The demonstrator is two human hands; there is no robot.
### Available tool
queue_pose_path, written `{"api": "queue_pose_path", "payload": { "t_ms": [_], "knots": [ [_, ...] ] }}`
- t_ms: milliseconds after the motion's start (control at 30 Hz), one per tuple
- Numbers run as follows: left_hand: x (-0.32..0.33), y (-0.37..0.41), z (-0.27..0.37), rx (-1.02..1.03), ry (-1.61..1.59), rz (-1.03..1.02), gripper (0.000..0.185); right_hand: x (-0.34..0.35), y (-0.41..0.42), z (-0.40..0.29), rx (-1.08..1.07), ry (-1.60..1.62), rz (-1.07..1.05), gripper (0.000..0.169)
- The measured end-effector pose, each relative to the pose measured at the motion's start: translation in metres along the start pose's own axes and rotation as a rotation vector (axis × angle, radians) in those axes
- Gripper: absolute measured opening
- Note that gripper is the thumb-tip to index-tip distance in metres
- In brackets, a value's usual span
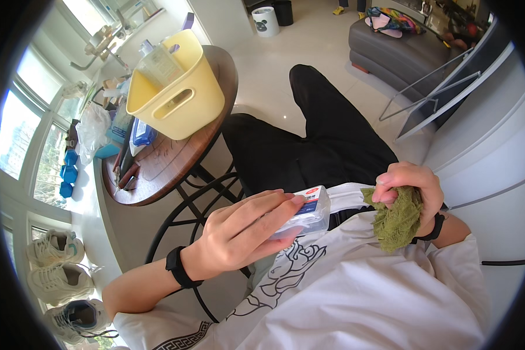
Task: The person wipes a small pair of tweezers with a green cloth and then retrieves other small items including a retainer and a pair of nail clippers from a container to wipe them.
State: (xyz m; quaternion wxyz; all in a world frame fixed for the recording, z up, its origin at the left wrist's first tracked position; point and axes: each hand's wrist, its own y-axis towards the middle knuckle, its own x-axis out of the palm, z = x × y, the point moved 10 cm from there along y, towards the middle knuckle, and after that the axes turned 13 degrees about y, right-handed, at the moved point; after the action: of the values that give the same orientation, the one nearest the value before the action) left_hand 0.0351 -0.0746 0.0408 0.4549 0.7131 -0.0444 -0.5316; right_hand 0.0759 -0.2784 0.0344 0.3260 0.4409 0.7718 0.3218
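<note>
My left hand [240, 232] grips a small clear plastic box [313, 214] from above and the side, its fingers lying over part of the lid. A white, blue and red label with writing covers the box's top. What lies inside cannot be made out. In my right hand [424, 188] is a crumpled olive-green cloth [396, 223], bunched under curled fingers and hanging down toward my shirt. Box and cloth are apart, both held just above my lap.
A round wooden table [170, 162] at left carries a yellow plastic basket [188, 109] with a pump bottle [159, 65], and a blue wipes pack [143, 132]. Shoes [61, 284] and blue dumbbells [68, 173] line the windowsill. A grey ottoman [393, 57] stands ahead; someone's feet [339, 10] show beyond.
</note>
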Motion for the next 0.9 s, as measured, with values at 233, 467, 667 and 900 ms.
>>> {"api": "queue_pose_path", "payload": {
  "t_ms": [233, 467, 667, 900],
  "knots": [
    [0.006, -0.006, 0.005, 0.026, -0.045, 0.016, 0.048, 0.05, 0.011, 0.011, -0.076, -0.132, -0.25, 0.06],
    [0.004, -0.002, 0.002, -0.025, -0.072, -0.001, 0.052, 0.043, 0.004, -0.009, -0.313, -0.178, -0.1, 0.049],
    [0.004, -0.002, 0.003, -0.004, -0.064, -0.01, 0.052, 0.045, 0.004, -0.006, -0.241, -0.118, -0.129, 0.044],
    [0.007, -0.004, 0.003, -0.003, -0.085, -0.024, 0.051, 0.044, 0.005, 0.0, -0.18, -0.053, -0.093, 0.047]
  ]
}}
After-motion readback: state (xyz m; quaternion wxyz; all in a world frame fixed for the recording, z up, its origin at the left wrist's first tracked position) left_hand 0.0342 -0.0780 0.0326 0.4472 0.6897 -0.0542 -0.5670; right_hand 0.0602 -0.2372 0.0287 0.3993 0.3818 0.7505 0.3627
